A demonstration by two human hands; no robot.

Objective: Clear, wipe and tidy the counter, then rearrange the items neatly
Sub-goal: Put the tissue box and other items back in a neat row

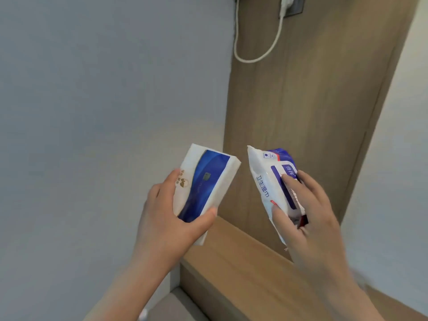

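Head view.

- Tissue pack [206, 181]: white with a blue band, held up in the air left of centre, tilted, its far end leaning right. It is above the near-left end of the table.
- Left hand [166, 212]: grasping the tissue pack from the left, thumb across its near end, fingers curled round its left edge.
- Wet wipes pack [261, 179]: white and blue with printed characters, held up just right of the tissue pack and apart from it.
- Right hand [310, 218]: grasping the wet wipes pack from the right, fingertips on its printed face.
- Table [243, 262]: light wood, below both hands.
- Wood panel [312, 100]: upright behind the table.
- White cable [247, 60]: looped down the panel from a grey socket [297, 8] at the far top.
- Grey wall [104, 89]: left.
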